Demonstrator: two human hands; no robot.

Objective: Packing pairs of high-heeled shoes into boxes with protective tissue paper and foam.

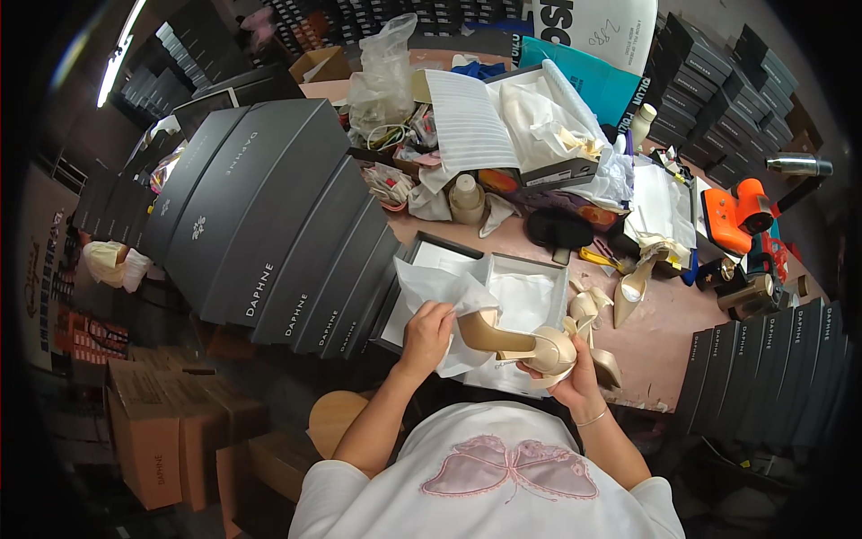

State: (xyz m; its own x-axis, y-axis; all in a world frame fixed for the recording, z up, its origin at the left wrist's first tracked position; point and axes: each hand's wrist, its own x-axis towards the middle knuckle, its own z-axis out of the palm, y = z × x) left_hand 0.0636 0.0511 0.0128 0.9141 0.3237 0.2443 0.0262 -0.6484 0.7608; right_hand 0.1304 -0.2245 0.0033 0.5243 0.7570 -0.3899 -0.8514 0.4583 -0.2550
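Observation:
My right hand [579,375] is wrapped round a beige high-heeled shoe [489,336], tilted on its side. White tissue paper [429,286] is pinched in the fingers of my left hand [426,338], beside the shoe's toe end. Beneath both hands, at the table's near edge, lies an open grey shoe box [564,280] with more white tissue inside. Several more beige heeled shoes rest on the pink table just right of the box, among them a pointed one [626,310]. Part of the held shoe is hidden by my right fingers.
Dark grey shoe boxes [269,207] stack high on the left, and another row [763,368] stands at the right. Behind the open box are a white bottle [467,199], a black oval object [558,230] and a tissue-filled box [566,171]. An orange device [729,220] sits far right.

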